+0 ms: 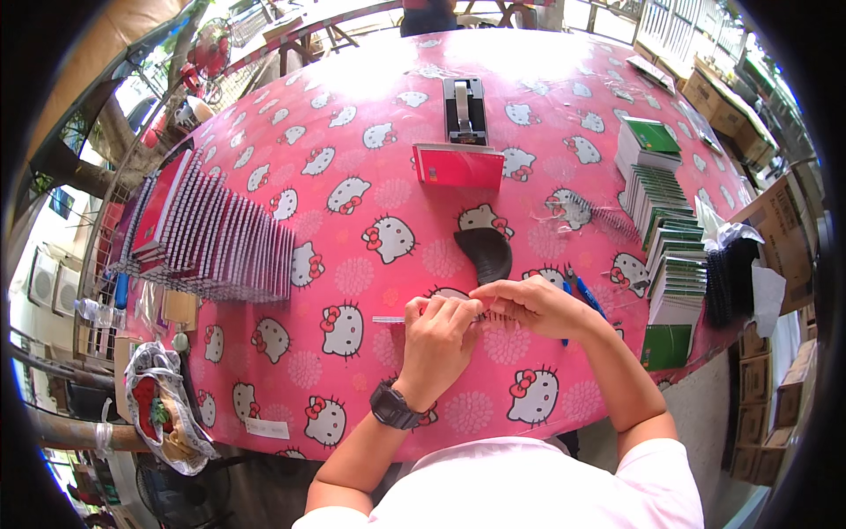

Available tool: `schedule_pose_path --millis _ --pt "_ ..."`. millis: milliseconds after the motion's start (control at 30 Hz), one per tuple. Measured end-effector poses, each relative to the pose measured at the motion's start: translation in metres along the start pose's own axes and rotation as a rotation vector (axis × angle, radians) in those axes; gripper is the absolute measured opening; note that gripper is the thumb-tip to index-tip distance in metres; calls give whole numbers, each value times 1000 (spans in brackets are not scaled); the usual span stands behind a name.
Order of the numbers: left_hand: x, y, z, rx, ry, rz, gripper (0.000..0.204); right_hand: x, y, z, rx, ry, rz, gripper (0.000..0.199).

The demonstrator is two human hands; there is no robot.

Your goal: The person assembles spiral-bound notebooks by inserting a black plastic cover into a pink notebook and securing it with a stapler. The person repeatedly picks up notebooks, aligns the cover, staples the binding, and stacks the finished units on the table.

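My left hand (438, 333), with a black watch on the wrist, is closed over a thin spiral notebook (385, 319) seen nearly edge-on; its pale end sticks out to the left of the fingers. My right hand (542, 304) is closed at the notebook's other end, with thumb and finger pinching by a dark wire coil (502, 316) that shows beneath them. The fingers hide most of the notebook. Just beyond my hands lies a curved black object (486, 254). Blue-handled pliers (583, 293) rest right of my right hand.
A tall stack of red spiral notebooks (211, 231) stands at left, and green notebooks (661, 207) line the right. Ahead are a red notebook (458, 167) and a black tape dispenser (464, 110). A loose coil (604, 216) lies at right on the pink tablecloth (370, 286). A bag (163, 410) hangs at lower left.
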State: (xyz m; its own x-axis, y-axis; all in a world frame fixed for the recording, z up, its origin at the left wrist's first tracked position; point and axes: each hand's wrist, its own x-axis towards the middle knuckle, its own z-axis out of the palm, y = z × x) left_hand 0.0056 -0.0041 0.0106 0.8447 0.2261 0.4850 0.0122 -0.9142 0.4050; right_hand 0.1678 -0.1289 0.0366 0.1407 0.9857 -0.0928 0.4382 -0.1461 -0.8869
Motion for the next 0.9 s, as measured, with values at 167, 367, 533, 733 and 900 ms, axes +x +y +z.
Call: schedule_pose_path --millis 167,367,533,733,900 --pt "3 9 -8 -5 12 22 19 29 37 -26 -414 218 -310 43" --pt "-1 -4 -15 12 -114 53 21 58 37 -35 -651 -36 -89 81" --pt "5 0 -16 -43 -58 58 18 60 50 -32 -656 26 -129 81" --pt "0 -6 -21 78 23 43 22 36 53 -28 -416 297 -71 56" --pt "-22 -34 -21 128 38 13 26 2 41 -17 376 -81 -213 50"
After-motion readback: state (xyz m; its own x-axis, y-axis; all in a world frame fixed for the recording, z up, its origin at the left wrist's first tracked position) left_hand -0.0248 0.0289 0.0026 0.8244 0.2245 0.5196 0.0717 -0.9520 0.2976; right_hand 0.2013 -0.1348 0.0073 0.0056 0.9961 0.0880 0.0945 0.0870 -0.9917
